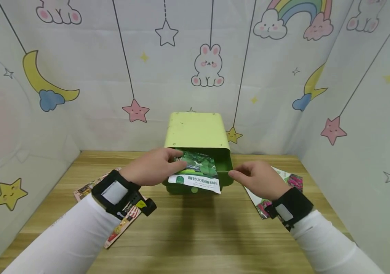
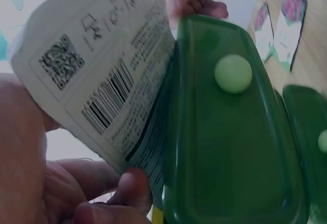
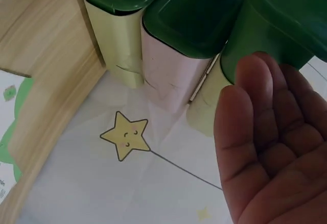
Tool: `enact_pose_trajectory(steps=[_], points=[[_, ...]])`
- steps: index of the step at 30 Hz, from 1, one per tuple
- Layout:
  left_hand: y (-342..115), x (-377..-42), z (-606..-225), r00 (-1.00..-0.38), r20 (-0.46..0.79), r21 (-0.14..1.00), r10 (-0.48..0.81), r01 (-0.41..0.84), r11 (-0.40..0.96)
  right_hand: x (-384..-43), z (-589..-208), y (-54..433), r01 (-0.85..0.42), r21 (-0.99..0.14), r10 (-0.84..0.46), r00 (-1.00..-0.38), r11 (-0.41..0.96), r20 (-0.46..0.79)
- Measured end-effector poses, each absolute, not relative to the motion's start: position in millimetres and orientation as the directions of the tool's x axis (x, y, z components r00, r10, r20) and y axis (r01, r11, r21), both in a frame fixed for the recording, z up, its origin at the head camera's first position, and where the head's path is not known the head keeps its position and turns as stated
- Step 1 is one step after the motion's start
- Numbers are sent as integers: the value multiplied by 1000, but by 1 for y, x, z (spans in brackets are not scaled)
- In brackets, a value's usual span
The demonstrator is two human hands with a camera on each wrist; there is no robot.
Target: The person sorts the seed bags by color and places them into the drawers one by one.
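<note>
A green drawer (image 1: pixel 227 179) with a round pale knob (image 2: pixel 233 74) is pulled out of the yellow box (image 1: pixel 196 129). A seed packet (image 1: pixel 198 182), green pictured with a white band, sits tilted over the drawer's front edge. My left hand (image 1: pixel 155 165) pinches the packet at its left side; its printed back (image 2: pixel 102 76) with QR code and barcode shows in the left wrist view. My right hand (image 1: pixel 260 179) is at the drawer's right side, its fingers (image 3: pixel 255 81) nearly straight and touching or very near the green wall. The drawer's inside is mostly hidden.
Below are more box units with green drawers, one pink (image 3: pixel 168 81). Flat printed packets lie on the wooden table (image 1: pixel 195 236), one at left (image 1: pixel 123 228) under my left forearm, others at right (image 1: pixel 296 180). A patterned cloth (image 1: pixel 112 76) surrounds the table.
</note>
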State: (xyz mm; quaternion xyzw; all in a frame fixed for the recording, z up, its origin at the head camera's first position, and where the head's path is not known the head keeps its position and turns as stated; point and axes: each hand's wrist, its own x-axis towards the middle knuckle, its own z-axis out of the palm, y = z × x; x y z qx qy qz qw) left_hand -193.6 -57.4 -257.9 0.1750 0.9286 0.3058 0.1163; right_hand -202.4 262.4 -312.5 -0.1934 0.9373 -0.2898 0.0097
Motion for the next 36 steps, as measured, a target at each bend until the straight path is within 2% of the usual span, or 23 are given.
enact_pose_trajectory(steps=[5, 14, 21, 36], points=[[-59, -196, -256, -895, -110, 541, 432, 311, 781, -198, -319, 257, -332, -531, -352, -934, 779, 68], [-61, -192, -257, -869, -73, 463, 489, 405, 788, -191, -326, 243, -310, -453, -280, -951, 836, 133], [-60, -193, -257, -848, -49, 420, 528, 462, 781, -188, -326, 242, -356, -385, -303, -933, 852, 193], [-57, -212, -271, -882, -58, 403, 468, 408, 819, -188, -327, 242, -365, -380, -305, -929, 850, 211]])
